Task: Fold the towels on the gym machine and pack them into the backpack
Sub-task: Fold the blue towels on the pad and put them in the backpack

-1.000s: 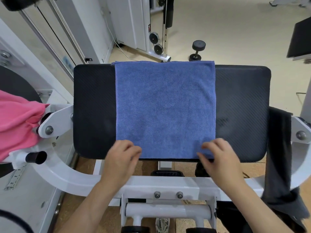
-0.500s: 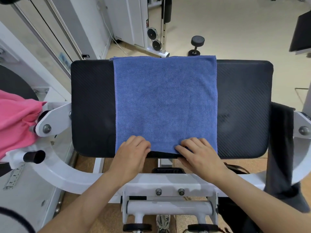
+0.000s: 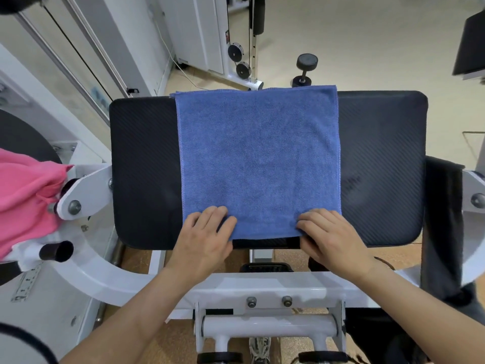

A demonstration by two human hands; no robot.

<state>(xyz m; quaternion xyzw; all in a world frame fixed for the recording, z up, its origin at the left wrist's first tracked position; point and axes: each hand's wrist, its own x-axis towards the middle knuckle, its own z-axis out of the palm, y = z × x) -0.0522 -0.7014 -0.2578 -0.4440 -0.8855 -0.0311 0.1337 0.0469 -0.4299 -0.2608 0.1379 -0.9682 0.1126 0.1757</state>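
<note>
Fingers (image 3: 210,214) of the left hand (image 3: 207,240) lie close together, only slightly bent, flat on the near left corner of the blue towel (image 3: 259,158). The thumb rests on the cloth beside them, and they grip nothing. The towel is spread smooth over the middle of the black pad (image 3: 143,166) of the gym machine. Its far hem hangs just past the pad's far edge, and its near hem stops just short of the near edge. At the far left corner a second layer peeks out from beneath. On the near right corner the right hand (image 3: 338,240) has its 4 fingers (image 3: 315,216) bent and bunched together on top of the cloth, with the thumb lying along the hem. Whether that thumb is tucked under to pinch the towel cannot be told.

Far left, a pink cloth (image 3: 23,195) is heaped over the machine's side, touching the white frame (image 3: 86,269). A black handle stub (image 3: 56,250) juts out just below it. Behind the pad, 2 black pulleys (image 3: 238,59) sit 1 above the other. To their right, 1 dumbbell (image 3: 304,70) rests on the pale floor (image 3: 367,48). At the right end, a dark towel (image 3: 441,219) hangs draped over the machine's arm, just beside the pad.
</note>
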